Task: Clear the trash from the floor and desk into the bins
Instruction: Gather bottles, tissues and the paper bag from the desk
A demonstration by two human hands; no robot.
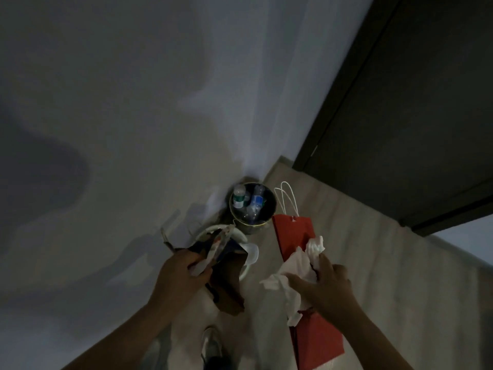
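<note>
both forearms are reaching in from the near edge. the left hand (181,273) is curling its fingers round a brown paper bag (226,287) and a bundle of crumpled wrappers (217,245). the bag is hanging out of the grip on the hand's right, its long axis slanting down toward the near right, while the wrappers are sticking out the far side of the fist and pointing at the bins.

the right hand (328,287) is clutching a wad of white tissues (301,263), which is spilling out to the left of and beyond the fingers. with it, the hand is holding a red paper bag (292,236). the hand is crossing the bag about halfway along, so red is showing both beyond and nearer than the grip. the bag's long axis is running far to near, and its white cord handles (288,198) are pointing away toward the far wall.

a dark round bin (272,206) is standing in the corner just left of those handles, with plastic bottles (257,200) lying inside it. a white bin (252,253) is sitting nearer — the left hand's load is hovering over it and hiding most of it. a shoe (210,343) is showing on the pale floor (373,249) between the arms, and a dark door (413,102) is filling the far right.
</note>
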